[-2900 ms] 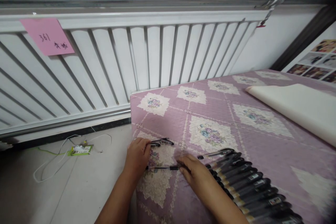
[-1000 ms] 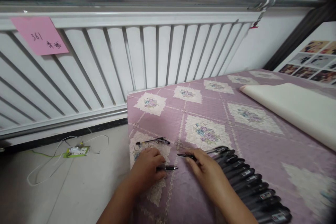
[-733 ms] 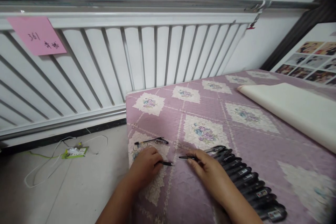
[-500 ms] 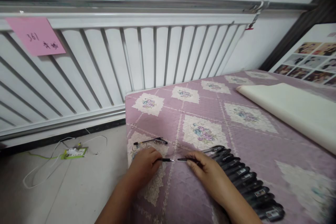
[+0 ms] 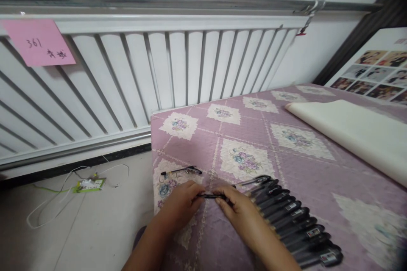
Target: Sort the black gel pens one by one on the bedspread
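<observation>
Close together above the purple quilted cover, my two hands meet over one black pen (image 5: pixel 209 196). My left hand (image 5: pixel 182 200) is closed around its barrel. Pinched in the fingers of my right hand (image 5: pixel 235 204) is the pen's cap, mostly hidden by them. Barrel and cap lie in line; whether the cap is fully seated I cannot tell. Just beyond my left hand a single black pen (image 5: pixel 181 170) rests on the cover. Beside my right forearm, several capped black pens (image 5: pixel 294 222) lie side by side in a slanting row.
The flowered purple cover (image 5: pixel 190 152) ends at an edge on the left, above a tiled floor with a power strip (image 5: pixel 90 185) and white cables. A white radiator (image 5: pixel 159 67) stands behind. To the right lies a cream rolled sheet (image 5: pixel 352 131).
My hands have come together: the pen's exposed tip has gone into the cap, closing the gap between them. The view has shifted slightly. The lone pen and the row stay put.
</observation>
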Demonstrator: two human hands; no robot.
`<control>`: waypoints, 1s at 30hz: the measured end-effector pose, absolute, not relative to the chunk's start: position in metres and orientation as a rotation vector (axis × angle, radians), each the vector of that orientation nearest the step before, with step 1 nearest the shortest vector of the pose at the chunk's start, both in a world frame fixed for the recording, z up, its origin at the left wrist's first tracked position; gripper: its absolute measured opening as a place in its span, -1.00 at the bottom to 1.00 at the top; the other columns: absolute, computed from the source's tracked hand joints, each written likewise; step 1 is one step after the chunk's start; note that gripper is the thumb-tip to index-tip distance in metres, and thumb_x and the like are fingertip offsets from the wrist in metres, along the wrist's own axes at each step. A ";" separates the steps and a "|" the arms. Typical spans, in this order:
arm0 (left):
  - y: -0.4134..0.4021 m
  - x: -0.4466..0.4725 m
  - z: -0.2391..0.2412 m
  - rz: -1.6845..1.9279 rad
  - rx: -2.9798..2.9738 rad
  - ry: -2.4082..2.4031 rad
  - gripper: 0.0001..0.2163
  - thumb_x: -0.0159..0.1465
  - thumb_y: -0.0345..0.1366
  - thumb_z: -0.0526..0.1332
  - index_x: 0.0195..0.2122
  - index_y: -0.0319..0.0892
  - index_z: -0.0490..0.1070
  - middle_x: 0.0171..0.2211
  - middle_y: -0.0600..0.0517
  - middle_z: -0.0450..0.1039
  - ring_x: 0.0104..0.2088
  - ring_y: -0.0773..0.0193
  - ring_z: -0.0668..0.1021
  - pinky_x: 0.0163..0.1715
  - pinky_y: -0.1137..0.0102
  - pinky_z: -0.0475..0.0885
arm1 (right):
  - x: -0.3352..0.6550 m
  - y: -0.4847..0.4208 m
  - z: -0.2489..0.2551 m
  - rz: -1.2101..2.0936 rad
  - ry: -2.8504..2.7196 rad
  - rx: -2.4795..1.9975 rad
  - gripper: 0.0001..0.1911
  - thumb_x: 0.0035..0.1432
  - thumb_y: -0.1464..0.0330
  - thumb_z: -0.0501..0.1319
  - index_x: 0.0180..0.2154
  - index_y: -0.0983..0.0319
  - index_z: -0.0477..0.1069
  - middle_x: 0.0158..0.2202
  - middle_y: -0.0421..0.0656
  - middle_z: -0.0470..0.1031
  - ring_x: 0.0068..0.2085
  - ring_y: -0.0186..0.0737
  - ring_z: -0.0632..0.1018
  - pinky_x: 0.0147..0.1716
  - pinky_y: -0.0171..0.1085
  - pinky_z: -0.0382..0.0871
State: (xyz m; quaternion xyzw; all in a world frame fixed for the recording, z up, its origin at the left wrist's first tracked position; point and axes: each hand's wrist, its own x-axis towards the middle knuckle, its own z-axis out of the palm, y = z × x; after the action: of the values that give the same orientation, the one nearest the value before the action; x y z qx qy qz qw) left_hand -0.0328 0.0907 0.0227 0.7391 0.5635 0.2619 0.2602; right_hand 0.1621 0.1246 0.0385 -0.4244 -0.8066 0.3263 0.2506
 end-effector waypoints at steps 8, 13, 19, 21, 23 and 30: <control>0.093 -0.044 0.026 0.674 2.050 1.602 -0.80 0.27 -0.32 0.10 -0.11 -0.08 0.42 -0.21 0.01 0.47 -0.16 0.19 0.47 -0.14 0.33 0.33 | 0.174 0.132 0.041 0.834 -2.108 -1.172 -0.79 0.15 0.33 0.08 -0.26 0.17 0.47 -0.28 -0.14 0.57 -0.22 -0.18 0.55 -0.19 -0.23 0.40; 0.095 -0.044 0.022 0.631 2.092 1.633 -0.82 0.32 -0.32 0.04 -0.25 -0.10 0.44 -0.30 0.03 0.44 -0.24 0.22 0.46 -0.23 0.38 0.32 | 0.178 0.134 0.044 0.858 -2.096 -1.189 -0.78 0.16 0.31 0.07 -0.27 0.17 0.47 -0.28 -0.15 0.57 -0.22 -0.19 0.56 -0.18 -0.24 0.40; 0.094 -0.040 0.021 0.728 2.068 1.636 -0.85 0.29 -0.37 0.07 -0.27 -0.11 0.43 -0.30 0.05 0.42 -0.24 0.25 0.45 -0.23 0.41 0.32 | 0.178 0.132 0.046 0.890 -2.079 -1.190 -0.79 0.16 0.30 0.07 -0.29 0.16 0.47 -0.32 -0.18 0.57 -0.26 -0.20 0.56 -0.23 -0.26 0.41; 0.094 -0.039 0.022 0.742 2.058 1.647 -0.85 0.28 -0.37 0.07 -0.27 -0.10 0.43 -0.29 0.05 0.42 -0.23 0.25 0.45 -0.21 0.40 0.32 | 0.178 0.132 0.045 0.878 -2.087 -1.186 -0.79 0.17 0.31 0.07 -0.29 0.16 0.47 -0.32 -0.18 0.57 -0.26 -0.20 0.56 -0.23 -0.26 0.41; 0.095 -0.039 0.022 0.757 2.048 1.650 -0.85 0.28 -0.37 0.08 -0.27 -0.10 0.44 -0.28 0.04 0.43 -0.23 0.25 0.45 -0.20 0.39 0.33 | 0.177 0.132 0.044 0.825 -2.112 -1.170 -0.80 0.17 0.33 0.07 -0.28 0.16 0.46 -0.31 -0.17 0.56 -0.25 -0.20 0.55 -0.22 -0.25 0.41; 0.091 -0.031 0.022 0.826 2.039 1.552 -0.86 0.26 -0.37 0.10 -0.24 -0.09 0.45 -0.31 0.04 0.43 -0.25 0.26 0.47 -0.25 0.42 0.33 | 0.163 0.122 0.040 0.352 -2.435 -1.234 -0.78 0.15 0.47 0.12 -0.19 0.14 0.45 -0.26 -0.12 0.54 -0.20 -0.15 0.51 -0.19 -0.22 0.31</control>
State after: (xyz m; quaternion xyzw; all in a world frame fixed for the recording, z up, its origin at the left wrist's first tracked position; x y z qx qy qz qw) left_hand -0.0308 0.0911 0.0219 0.7384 0.5620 0.2991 0.2225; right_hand 0.1635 0.1222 0.0402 -0.4398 -0.8680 0.1254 0.1934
